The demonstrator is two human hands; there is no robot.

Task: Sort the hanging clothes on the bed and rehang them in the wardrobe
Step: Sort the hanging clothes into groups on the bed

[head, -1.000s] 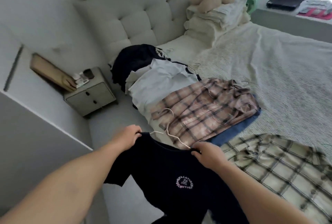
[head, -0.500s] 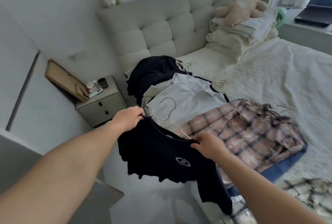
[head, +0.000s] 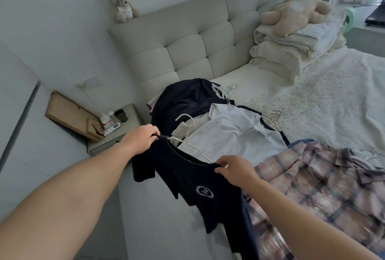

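The bed (head: 325, 101) wears a pale ribbed cover. Along its near edge lie a dark top (head: 183, 101) nearest the headboard (head: 198, 44), then a white shirt (head: 233, 132) overlapping it, then a pink plaid shirt (head: 312, 186). Folded bedding (head: 291, 51) is stacked by the headboard, a plush bear (head: 291, 14) lying on top. Loose white hangers (head: 273, 116) rest on the cover beside the shirts.

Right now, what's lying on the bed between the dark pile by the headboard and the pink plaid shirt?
In the head view, a white shirt lies between the dark pile and the pink plaid shirt, overlapping both.
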